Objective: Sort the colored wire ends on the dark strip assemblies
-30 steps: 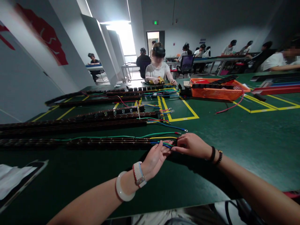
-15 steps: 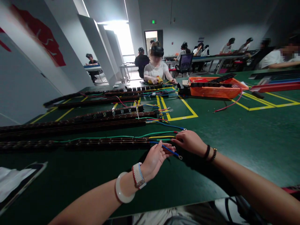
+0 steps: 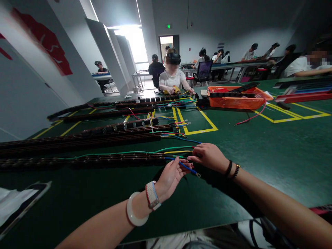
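A dark bar-like harness (image 3: 124,157) lies across the near part of the green table, with coloured wires coming out of its right end. My left hand (image 3: 169,176) is palm up, thumb against the blue wire (image 3: 189,167), which crosses its fingers. That wire's ring terminal (image 3: 198,175) sticks out past the fingertips. Just right of it, my right hand (image 3: 209,155) is closed, fingers curled round the ends of the yellow wire (image 3: 178,151) and the long green wire (image 3: 129,152). Its fingertips are partly hidden. A short green wire end shows between the hands.
More wired bars (image 3: 124,132) lie parallel further back. An orange basket (image 3: 233,102) stands at the far right side, a red wire hanging from it. Across the table a person (image 3: 172,77) holds a yellow power tool (image 3: 176,90). At the near left lies a tray (image 3: 38,193) with white sheets.
Both hands keep nearly the same pose and place. My right hand has shifted very slightly left, closer to the left fingertips. The view has tilted a little.
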`<move>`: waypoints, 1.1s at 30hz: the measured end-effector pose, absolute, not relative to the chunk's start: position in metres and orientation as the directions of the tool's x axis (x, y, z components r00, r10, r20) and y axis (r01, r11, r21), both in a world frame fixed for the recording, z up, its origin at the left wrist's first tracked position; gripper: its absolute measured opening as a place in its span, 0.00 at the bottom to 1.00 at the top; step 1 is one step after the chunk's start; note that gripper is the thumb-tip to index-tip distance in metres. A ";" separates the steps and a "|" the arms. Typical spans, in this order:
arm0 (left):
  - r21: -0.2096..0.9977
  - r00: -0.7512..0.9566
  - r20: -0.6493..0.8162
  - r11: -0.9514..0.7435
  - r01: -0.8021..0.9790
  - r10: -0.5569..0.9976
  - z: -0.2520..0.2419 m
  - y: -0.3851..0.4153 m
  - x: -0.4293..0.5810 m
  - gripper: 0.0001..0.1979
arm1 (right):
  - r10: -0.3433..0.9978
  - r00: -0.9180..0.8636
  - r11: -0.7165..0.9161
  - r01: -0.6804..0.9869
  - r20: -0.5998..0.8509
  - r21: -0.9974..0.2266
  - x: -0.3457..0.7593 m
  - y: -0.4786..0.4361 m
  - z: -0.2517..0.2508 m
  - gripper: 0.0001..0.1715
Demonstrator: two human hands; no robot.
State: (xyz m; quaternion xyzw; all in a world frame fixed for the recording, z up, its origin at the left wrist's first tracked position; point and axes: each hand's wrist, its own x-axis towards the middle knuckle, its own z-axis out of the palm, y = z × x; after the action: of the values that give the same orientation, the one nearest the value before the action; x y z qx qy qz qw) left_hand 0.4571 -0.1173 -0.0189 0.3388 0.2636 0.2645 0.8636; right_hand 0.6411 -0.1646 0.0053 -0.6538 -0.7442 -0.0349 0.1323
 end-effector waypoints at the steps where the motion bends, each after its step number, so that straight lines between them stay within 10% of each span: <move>1: 0.724 0.726 -0.269 0.630 -0.281 0.633 -0.019 -0.117 0.457 0.14 | 0.954 -0.158 0.197 0.971 0.253 -0.136 0.641 -0.167 0.009 0.27; 7: 0.715 0.709 -0.302 0.643 -0.273 0.637 -0.019 -0.117 0.459 0.11 | 0.894 -0.415 0.442 0.878 0.166 -0.185 0.629 -0.179 0.016 0.28; 14: 0.721 0.743 -0.263 0.637 -0.273 0.616 -0.019 -0.117 0.458 0.15 | 0.969 -0.232 0.244 0.951 0.086 -0.191 0.624 -0.178 0.008 0.16; 20: 0.894 0.882 -0.257 0.444 0.062 0.395 -0.018 -0.122 0.456 0.24 | 0.996 -0.052 0.068 0.972 0.077 -0.223 0.628 -0.177 0.009 0.23; 33: 0.928 0.908 -0.230 0.359 0.097 0.350 -0.016 -0.125 0.458 0.18 | 0.999 -0.049 0.046 0.988 -0.015 -0.147 0.616 -0.172 -0.005 0.18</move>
State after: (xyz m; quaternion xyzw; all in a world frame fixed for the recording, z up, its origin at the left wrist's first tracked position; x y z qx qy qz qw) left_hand 0.4577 -0.1249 -0.0160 0.5607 0.1991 0.0791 0.7998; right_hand 0.6157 -0.1720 -0.0047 -0.6882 -0.7217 0.0585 0.0455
